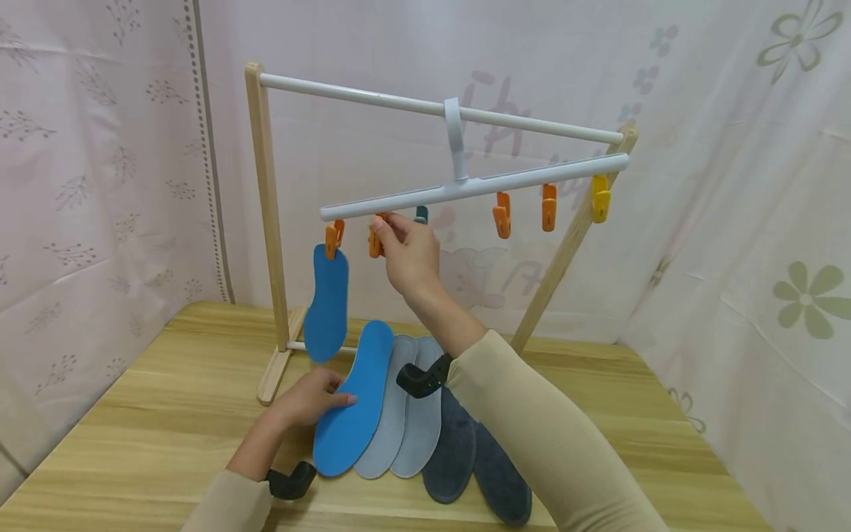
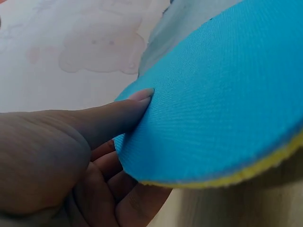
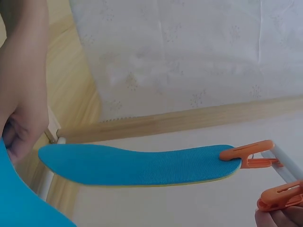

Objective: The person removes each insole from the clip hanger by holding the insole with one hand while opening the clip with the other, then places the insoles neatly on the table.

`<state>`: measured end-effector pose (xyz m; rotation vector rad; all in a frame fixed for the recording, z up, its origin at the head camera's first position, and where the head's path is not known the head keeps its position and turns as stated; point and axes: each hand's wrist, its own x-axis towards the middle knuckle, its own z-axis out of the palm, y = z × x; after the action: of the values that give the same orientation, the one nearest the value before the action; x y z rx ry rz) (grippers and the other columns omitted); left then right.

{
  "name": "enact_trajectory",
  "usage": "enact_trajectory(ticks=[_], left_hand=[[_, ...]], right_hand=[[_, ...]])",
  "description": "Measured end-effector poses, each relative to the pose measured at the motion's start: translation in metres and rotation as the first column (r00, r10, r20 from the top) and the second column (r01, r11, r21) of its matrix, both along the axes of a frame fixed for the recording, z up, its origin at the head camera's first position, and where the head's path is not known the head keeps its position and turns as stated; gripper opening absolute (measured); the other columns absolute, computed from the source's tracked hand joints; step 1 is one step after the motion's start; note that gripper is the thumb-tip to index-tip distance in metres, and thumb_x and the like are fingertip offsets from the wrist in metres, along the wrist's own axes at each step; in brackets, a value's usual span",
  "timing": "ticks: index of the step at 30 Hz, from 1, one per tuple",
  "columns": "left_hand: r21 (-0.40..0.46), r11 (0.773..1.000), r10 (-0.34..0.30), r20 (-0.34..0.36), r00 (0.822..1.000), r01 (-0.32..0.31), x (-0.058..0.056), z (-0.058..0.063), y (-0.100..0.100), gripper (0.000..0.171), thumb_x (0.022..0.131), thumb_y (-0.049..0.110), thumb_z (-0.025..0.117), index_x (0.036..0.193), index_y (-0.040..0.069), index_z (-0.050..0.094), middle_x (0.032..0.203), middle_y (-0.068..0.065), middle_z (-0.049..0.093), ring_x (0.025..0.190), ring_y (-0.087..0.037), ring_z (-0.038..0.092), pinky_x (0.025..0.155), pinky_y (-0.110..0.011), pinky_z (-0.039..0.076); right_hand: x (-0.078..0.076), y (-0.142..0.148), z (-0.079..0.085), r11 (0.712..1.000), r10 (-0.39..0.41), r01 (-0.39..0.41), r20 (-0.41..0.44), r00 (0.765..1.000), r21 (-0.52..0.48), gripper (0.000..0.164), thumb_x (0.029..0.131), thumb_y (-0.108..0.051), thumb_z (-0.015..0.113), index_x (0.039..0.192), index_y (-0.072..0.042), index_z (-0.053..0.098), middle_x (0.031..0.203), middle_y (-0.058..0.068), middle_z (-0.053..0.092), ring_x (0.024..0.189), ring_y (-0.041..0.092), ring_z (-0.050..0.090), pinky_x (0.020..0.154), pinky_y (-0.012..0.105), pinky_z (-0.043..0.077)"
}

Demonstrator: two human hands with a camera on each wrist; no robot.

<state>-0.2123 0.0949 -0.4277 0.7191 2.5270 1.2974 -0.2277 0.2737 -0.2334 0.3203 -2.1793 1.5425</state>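
Note:
My left hand pinches the edge of a blue insole, thumb on top and fingers underneath; its yellow underside shows in the left wrist view. Up at the hanger, my right hand holds an orange clothespin between thumb and fingers. In the right wrist view that same clothespin appears at the lower right. Left of it, another blue insole hangs from an orange clothespin at the end of the white hanger.
Grey insoles and dark insoles lie fanned on the wooden table. The hanger hooks over the white rod of a wooden rack. Green, orange and yellow clothespins dangle along it. A patterned curtain stands behind.

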Motion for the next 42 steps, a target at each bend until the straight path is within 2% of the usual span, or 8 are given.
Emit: enact_trajectory(ticks=[5, 10, 14, 19, 22, 28, 36, 42], left_hand=[[-0.009, 1.0, 0.022, -0.006, 1.0, -0.022, -0.003, -0.003, 0.001, 0.019, 0.096, 0.014, 0.069, 0.088, -0.003, 0.069, 0.074, -0.006, 0.063, 0.065, -0.014, 0.055, 0.06, -0.03, 0.046], [-0.03, 0.998, 0.046, -0.024, 0.999, -0.046, -0.005, -0.004, 0.003, 0.019, 0.097, 0.016, 0.068, 0.091, -0.002, 0.07, 0.079, -0.007, 0.066, 0.069, -0.014, 0.057, 0.061, -0.029, 0.048], [-0.04, 0.996, 0.078, -0.038, 0.996, -0.08, -0.007, -0.006, 0.005, 0.02, 0.097, 0.015, 0.068, 0.083, 0.0, 0.065, 0.072, -0.004, 0.059, 0.066, -0.015, 0.052, 0.06, -0.029, 0.043], [-0.052, 0.986, 0.154, -0.057, 0.986, -0.157, -0.009, -0.013, 0.009, 0.032, 0.094, 0.012, 0.07, 0.07, 0.007, 0.05, 0.065, 0.001, 0.039, 0.061, -0.014, 0.04, 0.058, -0.027, 0.034], [-0.101, 0.966, 0.229, -0.088, 0.969, -0.237, -0.01, -0.016, 0.013, 0.038, 0.092, 0.015, 0.073, 0.066, 0.009, 0.047, 0.063, 0.002, 0.033, 0.059, -0.014, 0.037, 0.056, -0.027, 0.03], [-0.225, 0.9, 0.334, -0.195, 0.922, -0.373, -0.006, -0.016, 0.018, 0.022, 0.086, 0.027, 0.082, 0.084, 0.008, 0.07, 0.075, -0.001, 0.062, 0.066, -0.016, 0.055, 0.058, -0.031, 0.043], [-0.293, 0.861, 0.339, -0.279, 0.899, -0.416, -0.001, -0.011, 0.024, 0.032, 0.084, 0.028, 0.084, 0.101, 0.003, 0.073, 0.095, -0.008, 0.074, 0.081, -0.022, 0.069, 0.068, -0.041, 0.056], [-0.309, 0.848, 0.337, -0.312, 0.888, -0.431, 0.004, -0.008, 0.026, 0.031, 0.083, 0.029, 0.084, 0.098, 0.003, 0.073, 0.092, -0.009, 0.074, 0.075, -0.021, 0.068, 0.062, -0.039, 0.055]], right_hand=[[0.001, 0.0, 0.0, 1.0, 0.023, -0.023, -0.005, 1.0, 0.006, 0.037, 0.103, -0.03, 0.059, 0.132, -0.009, 0.067, 0.099, 0.011, 0.075, 0.088, 0.017, 0.066, 0.092, 0.033, 0.059], [0.002, 0.002, -0.001, 0.999, 0.04, -0.04, 0.004, 0.999, 0.007, 0.038, 0.104, -0.03, 0.058, 0.135, -0.009, 0.065, 0.112, 0.012, 0.075, 0.095, 0.019, 0.068, 0.095, 0.033, 0.059], [0.002, 0.002, -0.001, 0.998, 0.056, -0.056, 0.013, 0.998, -0.002, 0.039, 0.104, -0.029, 0.057, 0.136, -0.009, 0.064, 0.12, 0.013, 0.074, 0.103, 0.02, 0.069, 0.097, 0.033, 0.058], [0.003, 0.002, -0.001, 0.997, 0.074, -0.073, 0.018, 0.997, -0.017, 0.039, 0.104, -0.029, 0.057, 0.137, -0.01, 0.064, 0.122, 0.011, 0.073, 0.109, 0.02, 0.07, 0.095, 0.032, 0.058], [0.004, 0.002, -0.002, 0.996, 0.085, -0.084, 0.019, 0.996, -0.03, 0.04, 0.104, -0.029, 0.057, 0.138, -0.01, 0.063, 0.122, 0.01, 0.073, 0.111, 0.02, 0.07, 0.095, 0.033, 0.058], [0.005, 0.001, -0.002, 0.994, 0.095, -0.094, 0.028, 0.995, -0.048, 0.041, 0.104, -0.029, 0.057, 0.14, -0.01, 0.061, 0.125, 0.008, 0.072, 0.114, 0.021, 0.07, 0.097, 0.036, 0.058], [0.007, 0.001, -0.003, 0.994, 0.099, -0.097, 0.028, 0.995, -0.047, 0.042, 0.104, -0.029, 0.057, 0.142, -0.011, 0.06, 0.128, 0.007, 0.071, 0.116, 0.019, 0.069, 0.096, 0.032, 0.058], [0.007, 0.002, -0.003, 0.993, 0.106, -0.104, 0.025, 0.994, -0.049, 0.042, 0.104, -0.029, 0.057, 0.142, -0.01, 0.06, 0.129, 0.007, 0.071, 0.118, 0.02, 0.069, 0.096, 0.032, 0.058]])
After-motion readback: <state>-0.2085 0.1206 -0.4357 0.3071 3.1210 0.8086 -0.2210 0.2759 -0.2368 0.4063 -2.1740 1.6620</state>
